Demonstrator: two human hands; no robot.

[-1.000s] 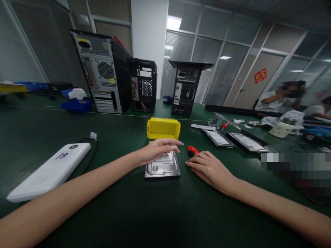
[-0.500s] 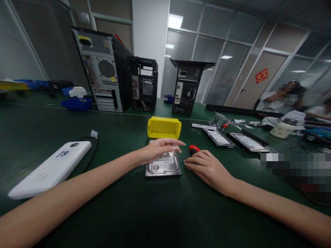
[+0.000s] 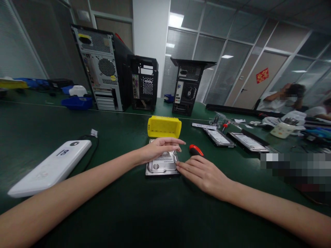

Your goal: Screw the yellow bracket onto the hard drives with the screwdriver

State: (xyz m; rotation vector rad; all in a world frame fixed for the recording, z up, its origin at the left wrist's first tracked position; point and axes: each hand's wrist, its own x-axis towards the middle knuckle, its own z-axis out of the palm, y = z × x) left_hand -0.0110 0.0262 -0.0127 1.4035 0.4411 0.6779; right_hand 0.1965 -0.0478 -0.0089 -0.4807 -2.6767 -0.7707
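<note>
A silver hard drive (image 3: 162,167) lies flat on the green table (image 3: 165,210), just in front of a yellow bin (image 3: 164,127). Over the drive's upper part is my left hand (image 3: 157,148), its fingers extended to the right and apart from the thumb, with nothing held. My right hand (image 3: 204,172) rests palm down, its fingertips at the drive's right edge; whether they pinch anything small is hidden. Just beyond that hand lies a red and black tool handle (image 3: 196,150), partly covered by it.
Computer cases (image 3: 106,69) stand at the back. A white device marked 18 (image 3: 51,168) lies left. On the right are more drives (image 3: 219,137), a red-handled screwdriver (image 3: 225,126) and a white cup (image 3: 283,129). A person (image 3: 274,101) sits behind.
My right hand has moved left and slightly nearer, reaching the drive's right edge and uncovering more of the red and black handle. My left hand has hardly moved.
</note>
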